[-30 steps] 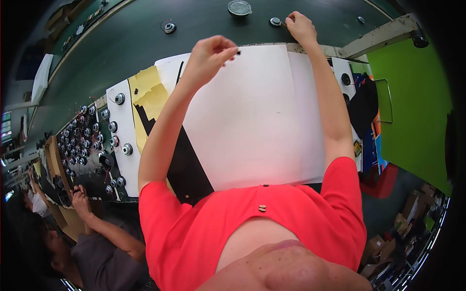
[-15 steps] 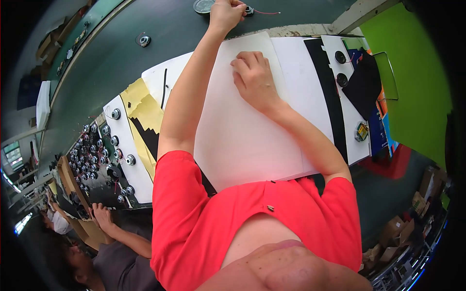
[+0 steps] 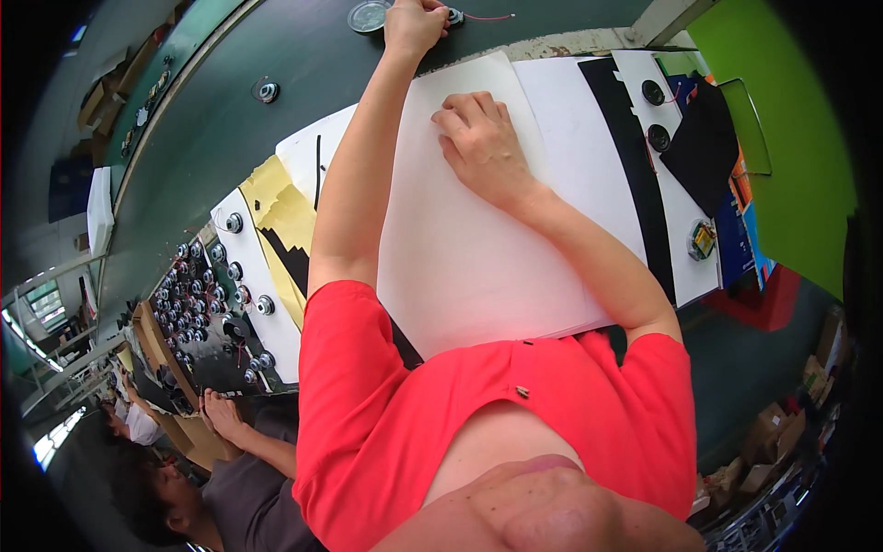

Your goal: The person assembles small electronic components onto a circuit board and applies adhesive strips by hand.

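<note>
One speaker (image 3: pixel 456 17) at left hand (image 3: pixel 414 28), one dish (image 3: pixel 369 17)

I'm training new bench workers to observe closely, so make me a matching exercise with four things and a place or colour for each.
Column one:
1. left hand
2. right hand
3. shirt
4. torn paper

Column two:
A. red
B. over the white sheet
C. yellow
D. beside a small round speaker

Pairs: 1-D; 2-B; 3-A; 4-C
</note>
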Motion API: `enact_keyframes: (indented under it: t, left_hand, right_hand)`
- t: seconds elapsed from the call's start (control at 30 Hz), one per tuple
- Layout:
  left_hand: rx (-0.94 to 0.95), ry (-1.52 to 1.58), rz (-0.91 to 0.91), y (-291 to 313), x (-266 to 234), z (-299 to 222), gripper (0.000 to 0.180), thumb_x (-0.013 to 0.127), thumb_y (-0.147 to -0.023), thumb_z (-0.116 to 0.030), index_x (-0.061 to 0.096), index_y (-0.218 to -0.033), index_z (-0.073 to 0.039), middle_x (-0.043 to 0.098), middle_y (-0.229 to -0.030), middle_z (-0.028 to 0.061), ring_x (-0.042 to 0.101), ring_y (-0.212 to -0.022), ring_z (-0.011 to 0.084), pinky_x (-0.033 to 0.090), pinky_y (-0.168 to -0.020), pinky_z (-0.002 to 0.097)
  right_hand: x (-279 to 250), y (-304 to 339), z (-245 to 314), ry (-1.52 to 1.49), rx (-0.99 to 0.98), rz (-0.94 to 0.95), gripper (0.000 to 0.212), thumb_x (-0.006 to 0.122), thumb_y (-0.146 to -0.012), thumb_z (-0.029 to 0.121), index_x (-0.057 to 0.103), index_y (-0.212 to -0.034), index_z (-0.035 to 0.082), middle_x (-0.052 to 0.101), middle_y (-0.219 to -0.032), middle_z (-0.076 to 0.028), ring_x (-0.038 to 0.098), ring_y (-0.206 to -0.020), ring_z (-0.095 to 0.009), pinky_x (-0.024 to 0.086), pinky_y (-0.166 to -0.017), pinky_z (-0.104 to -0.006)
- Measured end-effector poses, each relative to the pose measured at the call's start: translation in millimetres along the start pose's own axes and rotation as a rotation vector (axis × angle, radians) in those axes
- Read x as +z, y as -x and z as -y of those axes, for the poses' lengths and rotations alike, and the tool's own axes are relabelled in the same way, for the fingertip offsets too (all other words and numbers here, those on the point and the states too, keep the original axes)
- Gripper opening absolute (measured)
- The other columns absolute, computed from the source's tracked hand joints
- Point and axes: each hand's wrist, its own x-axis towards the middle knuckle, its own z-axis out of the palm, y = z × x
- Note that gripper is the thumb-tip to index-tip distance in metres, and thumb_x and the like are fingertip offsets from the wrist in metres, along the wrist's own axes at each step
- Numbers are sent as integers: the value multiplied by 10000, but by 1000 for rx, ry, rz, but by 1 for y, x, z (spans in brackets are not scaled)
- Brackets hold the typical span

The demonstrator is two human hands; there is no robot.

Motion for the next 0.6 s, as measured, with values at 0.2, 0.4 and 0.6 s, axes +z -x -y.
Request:
enact_keyframes:
  t: [0.2,0.4,0.6]
  left_hand:
    - [237,-216,-282,15,-7,-2,153,653,-875,-143,678,-874,8,674,-735,192,672,-760,391,521,-737,453]
    - [177,80,50,128,-58,-73,205,643,-966,-175,716,-1022,8,717,-875,35,657,-761,82,497,-621,234]
    - [10,316,105,247,-81,-81,164,631,-972,-106,722,-1067,-7,732,-894,44,691,-786,98,515,-636,224]
  right_hand:
    - [-5,-7,-7,-333,107,-50,135,720,-861,148,691,-933,38,644,-972,-72,573,-1002,-234,457,-863,-362]
    - [-38,-7,1,-959,471,48,217,668,-967,217,715,-919,11,695,-806,-26,633,-777,-86,479,-673,-242]
    - [-48,12,26,-1147,514,192,257,597,-1020,226,706,-912,21,679,-785,-28,615,-745,-83,480,-679,-233]
